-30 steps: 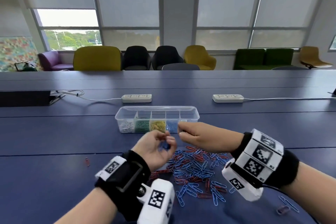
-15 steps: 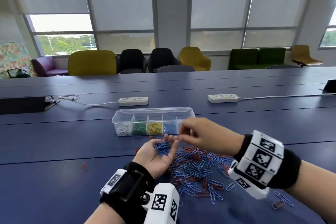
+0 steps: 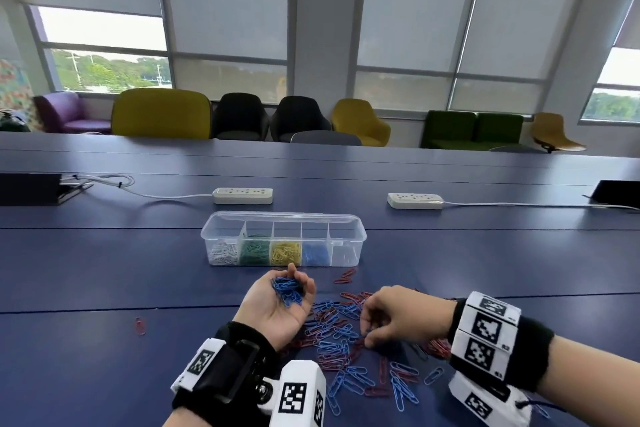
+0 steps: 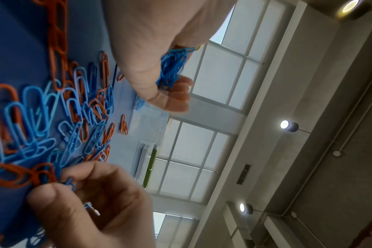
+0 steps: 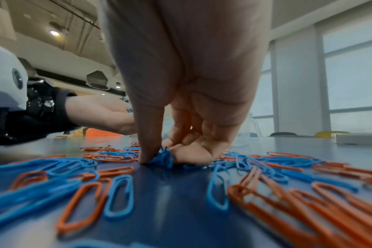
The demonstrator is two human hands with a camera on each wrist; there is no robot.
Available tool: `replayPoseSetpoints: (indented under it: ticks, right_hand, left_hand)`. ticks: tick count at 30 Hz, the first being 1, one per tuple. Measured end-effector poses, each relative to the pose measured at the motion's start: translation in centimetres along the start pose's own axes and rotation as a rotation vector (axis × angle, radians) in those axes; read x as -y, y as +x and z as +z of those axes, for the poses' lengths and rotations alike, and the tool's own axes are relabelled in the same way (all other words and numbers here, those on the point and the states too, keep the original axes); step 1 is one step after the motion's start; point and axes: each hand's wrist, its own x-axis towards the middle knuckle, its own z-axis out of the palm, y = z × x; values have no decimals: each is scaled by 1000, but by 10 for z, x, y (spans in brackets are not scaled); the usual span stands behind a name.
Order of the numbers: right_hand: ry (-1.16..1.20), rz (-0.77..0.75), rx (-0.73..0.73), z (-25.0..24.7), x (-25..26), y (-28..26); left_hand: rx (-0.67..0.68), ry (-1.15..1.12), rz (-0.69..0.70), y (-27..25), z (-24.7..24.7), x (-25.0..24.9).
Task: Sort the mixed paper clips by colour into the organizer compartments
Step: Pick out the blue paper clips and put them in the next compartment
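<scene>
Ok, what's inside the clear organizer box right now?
The organizer box has five compartments: white clips, green clips, yellow clips, blue clips, left to right. The rightmost looks empty through the front wall. How deep each heap goes cannot be seen.

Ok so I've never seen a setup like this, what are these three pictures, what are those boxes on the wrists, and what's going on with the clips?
No machine here: a person wears three cameras. The head view looks down at both hands; the white marked boxes on the wrists are the other two cameras, each looking along its own hand. On the blue table lies a loose pile of blue and red paper clips. Behind it stands a clear organizer holding white, green, yellow and blue clips, its rightmost compartment empty. The left hand, palm up, cups a bunch of blue clips. The right hand reaches into the pile, its fingertips pinching a blue clip.
</scene>
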Motion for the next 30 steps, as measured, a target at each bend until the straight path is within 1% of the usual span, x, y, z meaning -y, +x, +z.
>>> replayPoseSetpoints:
  ticks: [3,6,8,12,15,18,20,22,24,26,27,30]
  right_hand:
    - [193,22,45,-2,-6,-3]
    - [401,31,22,-6,-10,-8]
    - [478,36,-33,-9,-12,-11]
    - [544,7,-193,-19,-12,-14]
    - [658,-83,-296,-28,4,-12]
    - [723,-201,-344,-33,31,0]
    - [665,-240,-358,-32,46,11]
    - [524,-249,-370,-30,55,21]
    - [370,-242,-455,-35,55,28]
    - [250,-184,-550,-49,44,37]
    - [202,-132,-544,-57,33,44]
    - [-42,85,-370,-72,5,70]
  left_hand:
    - [2,-9,-4,-3,-1,-4]
    - [13,-32,-5,-7,-1,-6]
    - [30,-28,-3,-9,-2,-5]
    - [63,15,-29,-10,0,-1]
    - [59,49,-52,-8,1,5]
    - [83,90,-99,-5,1,15]
    - [118,84,-130,-2,0,20]
    - [146,43,-148,-1,-2,20]
    - [144,-15,-150,0,-3,16]
    - [113,-66,-136,1,-5,11]
    - [100,-80,-129,1,-5,8]
    - [80,-93,-127,1,-6,4]
